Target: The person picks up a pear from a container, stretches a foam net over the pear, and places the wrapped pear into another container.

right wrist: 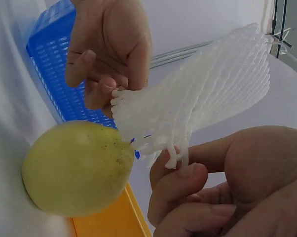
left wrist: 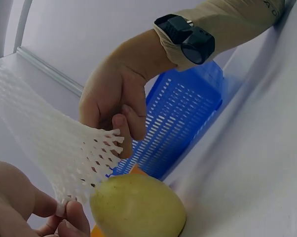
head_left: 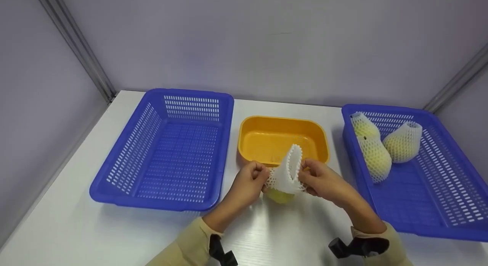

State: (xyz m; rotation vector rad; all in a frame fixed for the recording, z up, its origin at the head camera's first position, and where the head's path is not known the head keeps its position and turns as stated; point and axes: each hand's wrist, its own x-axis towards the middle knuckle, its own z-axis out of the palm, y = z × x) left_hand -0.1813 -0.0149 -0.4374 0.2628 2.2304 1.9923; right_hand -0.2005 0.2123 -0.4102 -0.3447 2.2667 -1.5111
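A white foam fruit net (head_left: pixel 283 179) is stretched between both hands, its opening facing up. My left hand (head_left: pixel 248 182) pinches one side of its rim between thumb and fingers. The opposite side is pinched by my right hand (head_left: pixel 325 183). Just below the net sits a smooth yellow-green fruit (head_left: pixel 280 196) on the table, mostly covered by the net in the head view. Both wrist views show the bare fruit (right wrist: pixel 77 168) with small dark specks near its top, and the net's lower edge (left wrist: pixel 101 158) hangs right at it, above most of its body.
An orange tub (head_left: pixel 282 123) stands just behind the hands. A blue basket (head_left: pixel 225 151) with nothing in it is at the left. Another blue basket (head_left: pixel 411 205) at the right holds three yellow fruits (head_left: pixel 375 159) in white foam nets. Walls close the back and sides.
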